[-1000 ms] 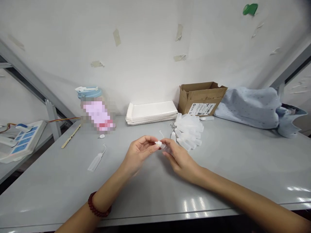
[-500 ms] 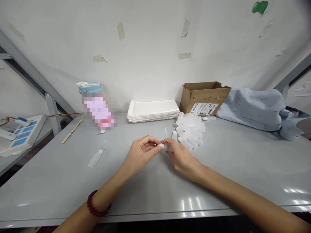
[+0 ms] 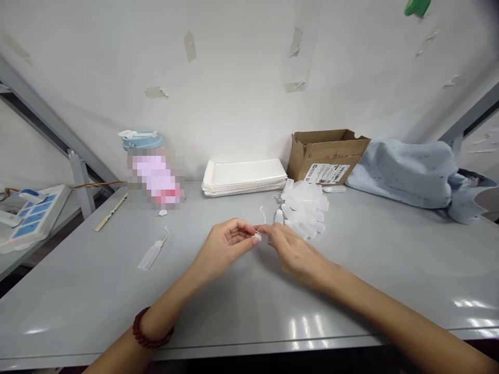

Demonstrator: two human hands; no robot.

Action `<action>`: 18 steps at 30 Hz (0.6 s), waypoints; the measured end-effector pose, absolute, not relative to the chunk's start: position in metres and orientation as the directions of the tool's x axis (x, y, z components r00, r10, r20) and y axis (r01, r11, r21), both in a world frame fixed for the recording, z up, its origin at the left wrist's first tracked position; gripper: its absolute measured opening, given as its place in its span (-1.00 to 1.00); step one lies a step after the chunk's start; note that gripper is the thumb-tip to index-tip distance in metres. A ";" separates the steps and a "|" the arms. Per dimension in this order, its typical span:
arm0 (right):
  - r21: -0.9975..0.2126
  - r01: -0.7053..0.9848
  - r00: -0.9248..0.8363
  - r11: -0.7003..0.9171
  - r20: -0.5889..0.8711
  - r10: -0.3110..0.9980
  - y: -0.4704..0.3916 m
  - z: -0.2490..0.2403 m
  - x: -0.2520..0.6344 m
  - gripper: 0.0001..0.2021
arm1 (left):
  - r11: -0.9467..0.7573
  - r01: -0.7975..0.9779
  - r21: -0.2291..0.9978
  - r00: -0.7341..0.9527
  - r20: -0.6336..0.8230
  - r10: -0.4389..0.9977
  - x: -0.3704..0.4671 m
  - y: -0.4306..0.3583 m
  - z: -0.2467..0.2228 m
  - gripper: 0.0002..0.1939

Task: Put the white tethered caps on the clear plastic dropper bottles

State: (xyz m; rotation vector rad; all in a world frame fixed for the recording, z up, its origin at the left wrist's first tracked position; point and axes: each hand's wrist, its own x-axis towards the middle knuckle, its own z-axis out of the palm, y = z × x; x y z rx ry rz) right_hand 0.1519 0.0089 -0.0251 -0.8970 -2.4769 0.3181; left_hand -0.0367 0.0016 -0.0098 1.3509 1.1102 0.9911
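Observation:
My left hand [image 3: 225,248] pinches a small white cap [image 3: 257,236] between thumb and fingertips. From the other side, my right hand [image 3: 291,250] closes on a small translucent plastic bottle [image 3: 267,238], mostly hidden by the fingers; whether cap and bottle are joined I cannot tell. A thin curved white strip [image 3: 262,214] sticks up just beyond my fingertips. Behind my right hand lies a fanned pile of similar translucent bottles [image 3: 306,205]. A single bottle with a thin curved tail [image 3: 152,254] rests on the table to the left.
A stack of white boxes or trays [image 3: 245,176] stands against the wall, beside an open cardboard box [image 3: 327,156]. Light blue fabric [image 3: 405,174] is heaped at the right. On the left are a blue-lidded container [image 3: 141,140], a wooden stick [image 3: 111,212] and a power strip [image 3: 33,218].
The bottle in my right hand shows less than before, and my right fingers have shifted around it. My left hand keeps its pinch. The view has shifted slightly.

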 end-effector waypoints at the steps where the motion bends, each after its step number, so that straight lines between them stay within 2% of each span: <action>1: -0.312 0.543 -0.685 0.779 0.372 0.627 0.009 -0.023 0.151 -0.65 | 0.037 0.074 0.997 0.223 -0.052 0.973 -0.037 0.002 -0.009 -0.84; 6: 0.005 0.524 -0.761 0.851 0.451 0.466 0.010 -0.022 0.149 -0.65 | 0.207 0.034 0.978 0.256 -0.209 0.944 -0.042 0.005 -0.011 -0.88; 10: 0.069 0.505 -0.772 0.860 0.482 0.415 0.011 -0.023 0.148 -0.66 | 0.333 -0.058 0.941 0.311 -0.300 0.902 -0.045 0.006 -0.015 -0.86; 13: -0.002 0.500 -0.756 0.866 0.488 0.437 0.011 -0.024 0.148 -0.67 | 0.386 -0.100 0.917 0.359 -0.328 0.874 -0.044 0.006 -0.015 -0.84; 18: -0.341 0.523 -0.687 0.781 0.375 0.623 0.012 -0.031 0.150 -0.58 | 0.345 -0.027 0.938 0.330 -0.317 0.889 -0.039 0.002 -0.013 -0.74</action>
